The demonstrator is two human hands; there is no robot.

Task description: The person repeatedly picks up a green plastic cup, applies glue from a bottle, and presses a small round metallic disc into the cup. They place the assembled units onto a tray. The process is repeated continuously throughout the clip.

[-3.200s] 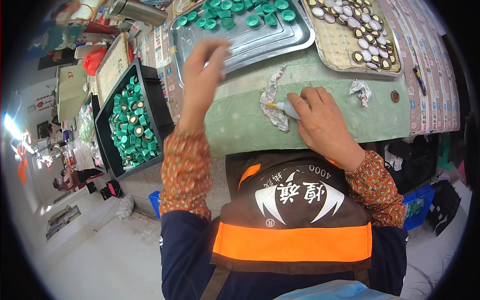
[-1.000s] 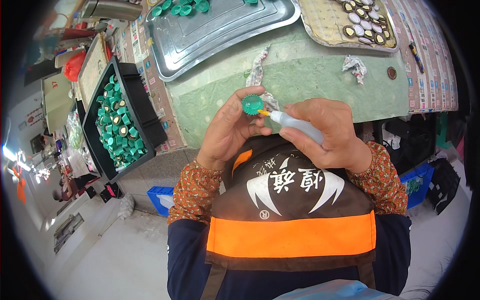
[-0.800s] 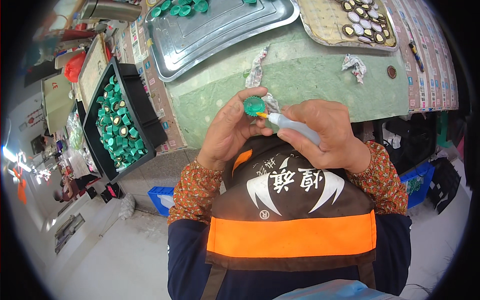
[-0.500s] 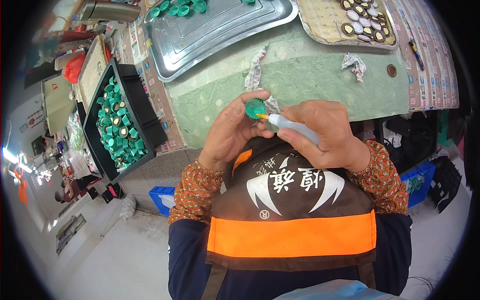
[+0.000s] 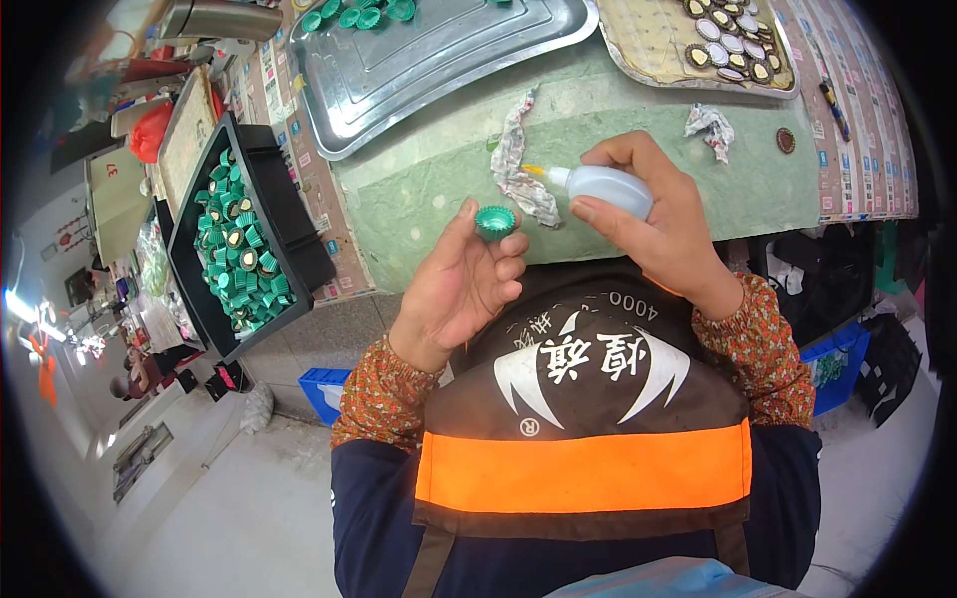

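A small green fluted cup (image 5: 495, 223) is pinched between the thumb and fingers of my left hand (image 5: 461, 277), its hollow side facing up. My right hand (image 5: 653, 209) is wrapped round a translucent squeeze bottle (image 5: 610, 189) with a yellow nozzle. The nozzle's tip points left, over a crumpled strip of patterned cloth or paper (image 5: 520, 174) on the green table covering (image 5: 419, 214). Cup and nozzle are apart. I cannot tell from here whether the nozzle touches the strip.
At left, a black bin (image 5: 314, 261) holds many green fluted pieces. A metal tray (image 5: 429, 75) with several green cups lies at the far side. Beside it, another tray (image 5: 638, 65) bears round dark-rimmed pieces. A crumpled scrap (image 5: 710, 127), brown disc (image 5: 786, 141) and pen (image 5: 834, 110) lie at right.
My right hand has moved the bottle up and away from the cup, toward the crumpled strip. My left hand has lowered the cup slightly and tilted it more upright.
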